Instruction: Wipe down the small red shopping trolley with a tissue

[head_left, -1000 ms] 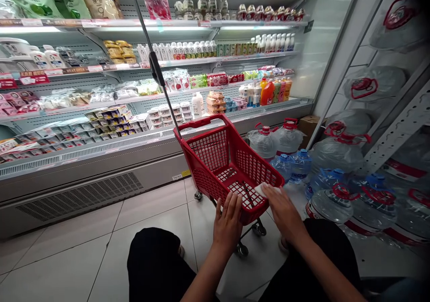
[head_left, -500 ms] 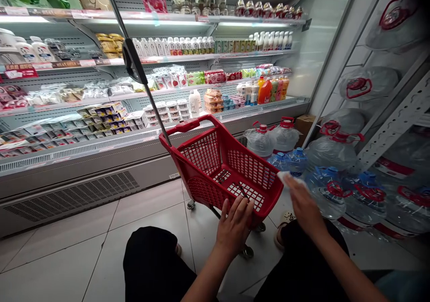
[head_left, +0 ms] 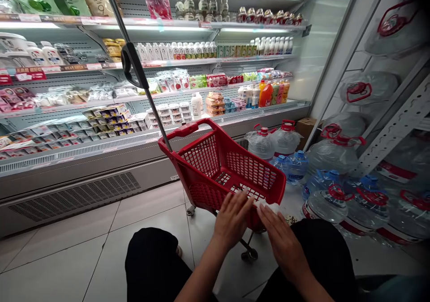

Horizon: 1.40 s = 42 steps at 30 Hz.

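A small red wheeled shopping basket (head_left: 215, 158) stands on the tiled floor in front of me, its long pull handle (head_left: 134, 64) slanting up to the left. My left hand (head_left: 231, 219) lies on the basket's near rim with fingers stretched out. My right hand (head_left: 280, 239) is beside it at the near right corner, fingers flat on a white cloth (head_left: 270, 207) pressed against the rim. My knees in black trousers (head_left: 157, 266) show at the bottom.
A chilled display case (head_left: 101, 114) with shelves of dairy, drinks and packaged food runs along the left and back. Large water bottles (head_left: 329, 199) are piled on the floor at right, more on a white rack (head_left: 396, 127). A cardboard box (head_left: 307, 125) sits in the corner.
My right hand with the white cloth came back from the basket's right side to its near right corner. The basket stayed turned to the left. My left hand kept to the near rim.
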Tool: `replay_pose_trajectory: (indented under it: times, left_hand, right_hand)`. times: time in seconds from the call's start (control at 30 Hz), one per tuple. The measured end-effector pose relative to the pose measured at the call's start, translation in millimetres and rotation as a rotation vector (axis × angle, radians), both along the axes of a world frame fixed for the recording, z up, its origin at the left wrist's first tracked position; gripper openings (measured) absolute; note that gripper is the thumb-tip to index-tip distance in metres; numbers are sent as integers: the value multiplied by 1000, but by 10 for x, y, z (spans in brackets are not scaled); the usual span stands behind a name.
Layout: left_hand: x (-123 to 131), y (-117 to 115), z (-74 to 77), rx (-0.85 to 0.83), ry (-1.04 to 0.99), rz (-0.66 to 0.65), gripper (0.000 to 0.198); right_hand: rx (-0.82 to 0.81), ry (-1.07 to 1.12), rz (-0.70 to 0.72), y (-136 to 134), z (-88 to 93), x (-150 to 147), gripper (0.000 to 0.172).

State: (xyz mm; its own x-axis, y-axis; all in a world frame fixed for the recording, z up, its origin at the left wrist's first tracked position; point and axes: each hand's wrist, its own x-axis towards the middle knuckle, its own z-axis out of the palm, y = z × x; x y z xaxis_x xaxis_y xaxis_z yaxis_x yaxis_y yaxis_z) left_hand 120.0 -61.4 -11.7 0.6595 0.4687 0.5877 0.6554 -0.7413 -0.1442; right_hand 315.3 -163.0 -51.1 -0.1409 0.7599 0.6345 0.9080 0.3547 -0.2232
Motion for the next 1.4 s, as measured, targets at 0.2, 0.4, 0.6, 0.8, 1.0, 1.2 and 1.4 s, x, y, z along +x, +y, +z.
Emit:
replay_pose_trajectory:
  times: [0.2,0.4,0.6,0.8,1.0,1.2,1.4]
  left_hand:
    - [-140,372,136,-33,-80,192,79]
    - [152,225,38,-30,-99,262,87]
    - [233,90,9,32,-70,312,81]
    - [145,14,85,72,-6,188,82]
    - [-125,57,348,30,-43,234,79]
    - [-45,-69,364,22,-19,245,83]
    - [16,-164,402,47,-9,220,84]
  right_hand:
    - [-42,40,-115,55,35,295,75]
    - [58,-13,-98,372,184,-176,77]
    - [129,-113,-28,640,255,-227,79]
    - [93,-84,-65,466,147,342,80]
    - [41,-19,-244,144,29,838,68]
    - [148,31,-179,282,105,189,80]
    - [171,-30,-33,484,195,-315,82]
